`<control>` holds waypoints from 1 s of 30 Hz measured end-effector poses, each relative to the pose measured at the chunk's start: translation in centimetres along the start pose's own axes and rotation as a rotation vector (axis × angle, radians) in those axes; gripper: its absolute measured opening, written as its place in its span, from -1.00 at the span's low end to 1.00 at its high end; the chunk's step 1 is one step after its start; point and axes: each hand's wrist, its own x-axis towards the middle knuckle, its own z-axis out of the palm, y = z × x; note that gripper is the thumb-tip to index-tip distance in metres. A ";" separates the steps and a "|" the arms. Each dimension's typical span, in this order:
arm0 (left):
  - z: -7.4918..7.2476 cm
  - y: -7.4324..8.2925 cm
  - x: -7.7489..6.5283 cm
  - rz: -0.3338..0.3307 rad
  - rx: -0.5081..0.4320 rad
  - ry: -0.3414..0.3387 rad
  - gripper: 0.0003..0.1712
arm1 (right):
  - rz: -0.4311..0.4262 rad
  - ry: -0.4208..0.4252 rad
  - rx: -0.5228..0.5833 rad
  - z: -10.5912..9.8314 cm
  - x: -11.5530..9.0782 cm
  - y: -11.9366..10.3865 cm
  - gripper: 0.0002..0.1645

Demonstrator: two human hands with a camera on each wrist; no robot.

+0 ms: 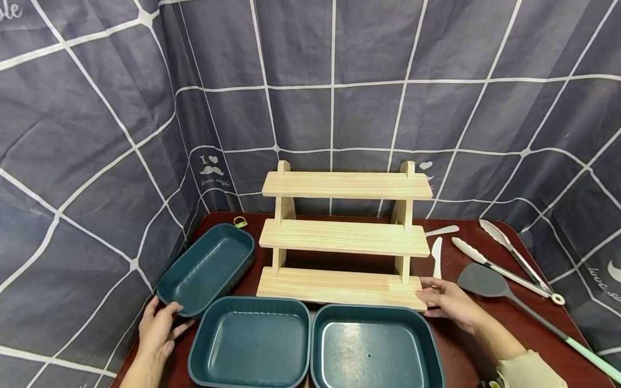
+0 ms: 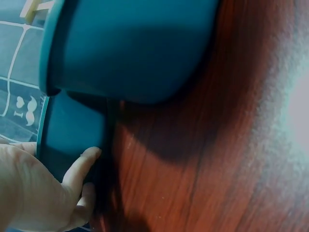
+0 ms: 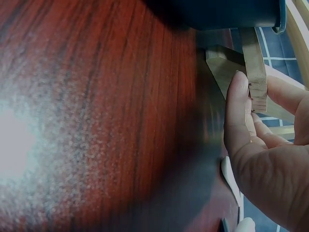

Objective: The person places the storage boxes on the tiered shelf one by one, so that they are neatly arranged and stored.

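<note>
A dark teal plastic bin (image 1: 206,264) stands slanted at the left. My left hand (image 1: 157,331) touches its near corner from outside, with fingers spread on its walls; in the left wrist view a finger (image 2: 82,166) lies against the end wall. A three-tier wooden display stand (image 1: 339,288) stands upright at the table's middle. My right hand (image 1: 451,302) grips the right end of its lowest board (image 3: 258,79), thumb and fingers on opposite faces. Two more teal bins, a left one (image 1: 252,342) and a right one (image 1: 371,347), sit side by side before the stand.
Right of the stand lie a white knife (image 1: 437,256), another white handle (image 1: 442,230), a grey spatula (image 1: 485,280) with a mint handle, and opened tongs (image 1: 514,275). A small yellow-green ring-shaped item (image 1: 240,221) is behind the slanted bin. Gridded grey cloth (image 1: 301,118) hangs around the red-brown table (image 1: 466,350).
</note>
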 end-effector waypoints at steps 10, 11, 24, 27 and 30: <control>0.4 1.1 -1.0 0.008 -0.053 -0.018 0.08 | 0.000 -0.007 -0.004 -0.1 0.0 0.1 -0.15; 0.4 1.2 -1.1 0.012 -0.058 -0.020 0.07 | -0.001 -0.011 -0.005 -0.1 0.0 0.1 -0.15; 0.6 2.3 -2.2 0.048 -0.123 -0.029 0.02 | 0.005 -0.014 0.007 -0.1 -0.1 -0.2 -0.11; 0.6 2.6 -2.4 0.051 -0.133 -0.032 -0.02 | 0.007 -0.014 0.009 -0.1 0.0 -0.2 -0.11; 0.5 2.8 -2.6 0.055 -0.155 -0.036 -0.07 | 0.008 -0.013 0.012 -0.1 0.1 -0.2 -0.11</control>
